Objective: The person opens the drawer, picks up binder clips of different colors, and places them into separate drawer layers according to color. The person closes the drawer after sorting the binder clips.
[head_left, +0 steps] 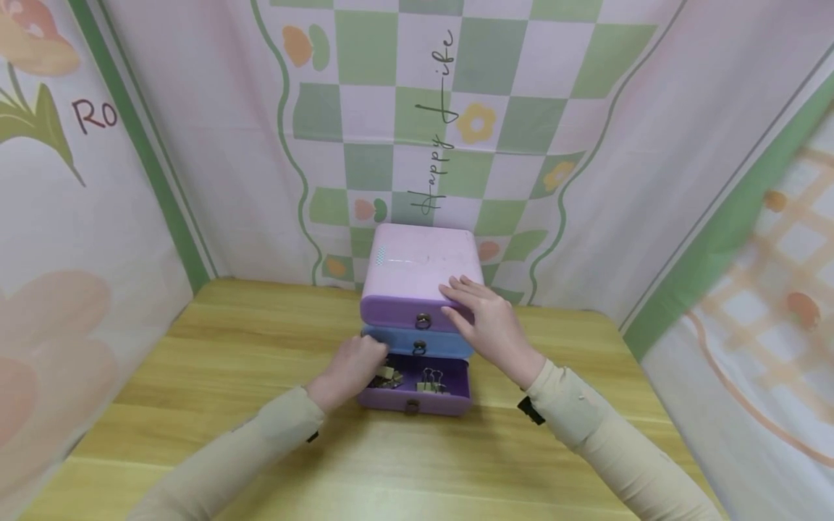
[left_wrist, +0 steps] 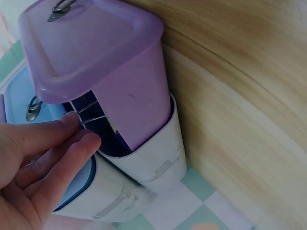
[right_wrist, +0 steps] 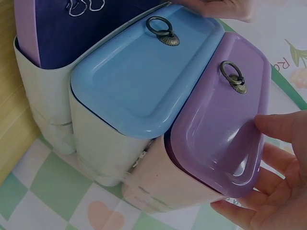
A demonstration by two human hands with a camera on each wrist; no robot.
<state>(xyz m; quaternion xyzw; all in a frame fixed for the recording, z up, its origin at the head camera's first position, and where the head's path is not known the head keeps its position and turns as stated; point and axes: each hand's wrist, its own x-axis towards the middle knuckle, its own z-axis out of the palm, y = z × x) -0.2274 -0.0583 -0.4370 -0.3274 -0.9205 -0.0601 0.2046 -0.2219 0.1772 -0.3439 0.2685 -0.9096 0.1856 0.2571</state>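
Note:
A small three-drawer organizer (head_left: pixel 426 260) stands on the table, its bottom purple drawer (head_left: pixel 417 402) pulled out. Gold binder clips (head_left: pixel 389 375) lie at the left inside that drawer, and another binder clip (head_left: pixel 431 383) with raised wire handles lies to the right. My left hand (head_left: pixel 352 365) reaches over the drawer's left rear side; its thumb and fingertips pinch the wire handles of a binder clip (left_wrist: pixel 93 117), whose body is mostly hidden. My right hand (head_left: pixel 491 322) rests on the organizer's upper right corner, fingers extended over the top and thumb against the top purple drawer (right_wrist: pixel 220 124).
The blue middle drawer (right_wrist: pixel 148 72) and the top drawer are closed, each with a bronze ring pull. Behind the organizer hangs a checkered curtain (head_left: pixel 423 108), with more printed cloth at both sides. The wooden table (head_left: pixel 260 347) extends around the organizer.

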